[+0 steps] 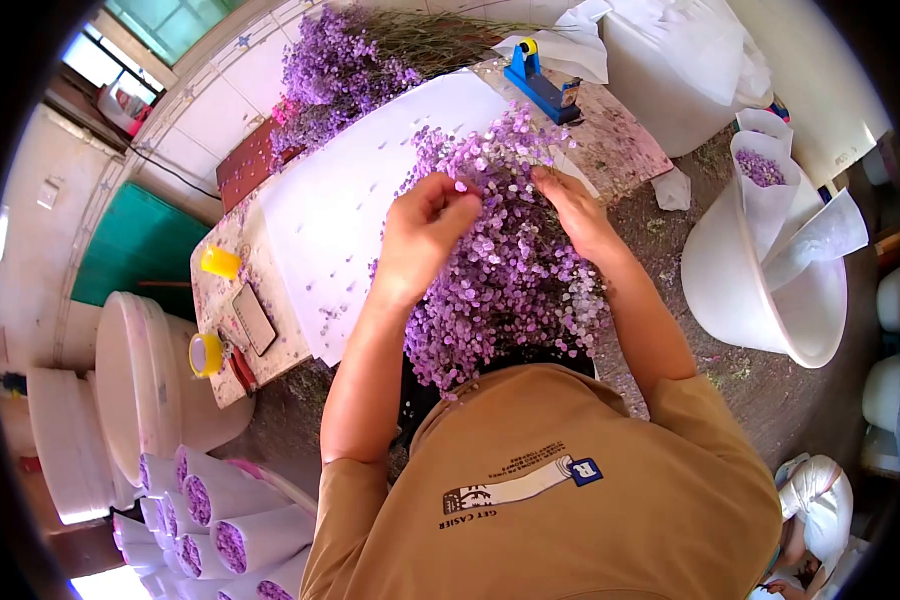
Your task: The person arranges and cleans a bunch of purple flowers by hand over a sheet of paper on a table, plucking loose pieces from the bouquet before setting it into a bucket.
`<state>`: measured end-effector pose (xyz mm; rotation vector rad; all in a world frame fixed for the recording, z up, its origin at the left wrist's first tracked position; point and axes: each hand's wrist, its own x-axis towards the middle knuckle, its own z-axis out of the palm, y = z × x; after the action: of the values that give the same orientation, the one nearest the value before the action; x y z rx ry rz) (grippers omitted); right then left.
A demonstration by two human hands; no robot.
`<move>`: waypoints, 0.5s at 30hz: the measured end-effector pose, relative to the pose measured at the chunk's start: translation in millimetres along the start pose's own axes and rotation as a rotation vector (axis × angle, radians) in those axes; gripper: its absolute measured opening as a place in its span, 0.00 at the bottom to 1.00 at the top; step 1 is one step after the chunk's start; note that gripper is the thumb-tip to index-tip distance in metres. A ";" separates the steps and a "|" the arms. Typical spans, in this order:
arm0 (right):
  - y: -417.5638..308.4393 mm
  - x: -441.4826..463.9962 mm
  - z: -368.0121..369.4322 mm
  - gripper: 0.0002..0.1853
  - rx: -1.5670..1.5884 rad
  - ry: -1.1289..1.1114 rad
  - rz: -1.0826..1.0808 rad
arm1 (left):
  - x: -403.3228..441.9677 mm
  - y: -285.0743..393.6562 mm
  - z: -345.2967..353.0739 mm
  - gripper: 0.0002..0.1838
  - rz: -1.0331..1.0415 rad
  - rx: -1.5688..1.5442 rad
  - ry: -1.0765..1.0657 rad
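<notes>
Brown cloth fills the near middle of my view: it is the shirt [590, 455] of the person whose 2 hands I follow from a distance. Next in size is the worktable [625, 145], and on it a white paper sheet [310, 230] is spread. The purple flower bunch [515, 275] is between the hands, over the near part of the paper and close to the shirt. On the right stands a white tub [720, 290]; at the far side, more purple flowers [340, 75] are lying.

The left hand [428, 232] is curled at the bunch's left side; I cannot tell whether its thumb and fingers meet on a stem. The right hand [578, 210] has fingers rather straight, but blossoms hide the tips, so its grip I also cannot tell. For handling these blossoms, I would support the right side softly, free tangled sprigs 1 at a time, and never squeeze, because small heads may fall.

Smaller are the blue tape dispenser [545, 90], far right, and the red-handled pliers [240, 370], near left.
</notes>
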<state>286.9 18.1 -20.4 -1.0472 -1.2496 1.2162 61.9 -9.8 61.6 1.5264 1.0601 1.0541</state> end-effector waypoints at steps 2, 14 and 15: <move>-4.5 0.2 -1.5 0.34 -0.022 -0.076 0.016 | 8.3 -4.4 11.8 0.12 0.063 0.183 0.052; -4.5 -0.3 -2.4 0.42 0.001 -0.010 0.102 | 2.1 12.8 6.4 0.09 -0.107 -0.681 0.039; -3.7 -0.5 -4.0 0.43 -0.026 -0.026 0.080 | 1.3 6.8 0.4 0.13 -0.086 -0.779 -0.022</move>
<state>291.2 17.4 -17.1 -1.1128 -1.2573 1.2812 63.4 -9.7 68.4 0.8499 0.5750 1.1954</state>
